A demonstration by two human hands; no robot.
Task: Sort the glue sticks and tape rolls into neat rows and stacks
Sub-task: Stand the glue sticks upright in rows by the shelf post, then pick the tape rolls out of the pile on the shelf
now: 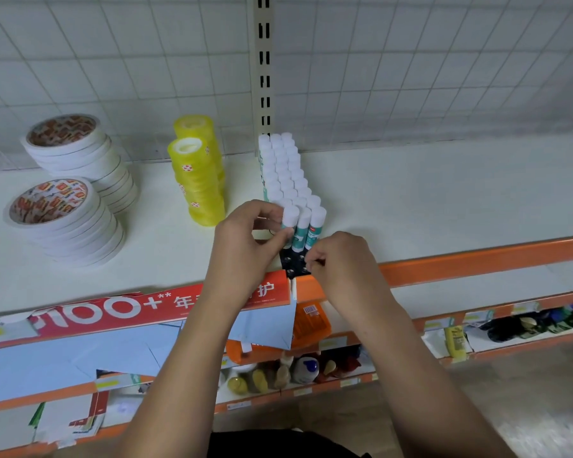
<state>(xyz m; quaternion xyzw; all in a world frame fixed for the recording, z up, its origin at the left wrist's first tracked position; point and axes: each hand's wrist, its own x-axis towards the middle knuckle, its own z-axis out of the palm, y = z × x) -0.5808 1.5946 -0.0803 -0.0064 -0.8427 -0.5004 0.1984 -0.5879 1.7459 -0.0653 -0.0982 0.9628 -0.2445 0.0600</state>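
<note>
Several white-capped glue sticks [286, 173] stand upright in three tight rows running back toward the wire wall. My left hand [248, 246] pinches the front-left glue stick [290, 219] between thumb and fingers. My right hand [341, 262] is curled by the black holder tray [293, 262] at the front of the rows; whether it holds anything is hidden. Two stacks of white tape rolls [67, 219] stand at the left, and two columns of yellow tape rolls [197, 180] stand in the middle.
The white shelf [444, 200] has an orange front rail [477, 262] and a red banner [139, 305] along its edge. A slotted upright post [264, 61] rises behind the glue sticks. Lower shelves hold blue envelopes [80, 355], orange packs and small bottles.
</note>
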